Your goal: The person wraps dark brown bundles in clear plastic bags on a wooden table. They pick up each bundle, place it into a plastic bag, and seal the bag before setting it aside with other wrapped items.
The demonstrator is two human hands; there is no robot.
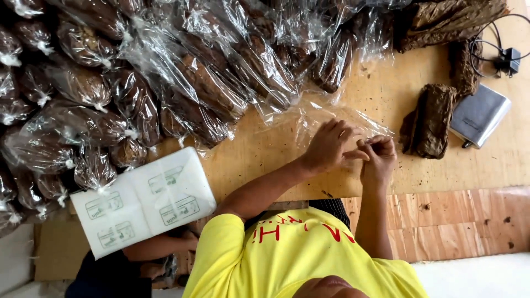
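I see both hands on a clear bag (pixel 309 124) lying flat on the wooden table (pixel 497 165): left hand (pixel 330 146) and right hand (pixel 377 157) pinch its edge. Filled bags (pixel 138 83) crowd the table; wood-pattern floor (pixel 469 221) lies below.

Both hands (pixel 353 149) meet on an empty clear bag (pixel 309 124) at table (pixel 497 165) centre. Filled bags (pixel 138 83) at ten o'clock; loose leaf bundle (pixel 433 118) at three o'clock.
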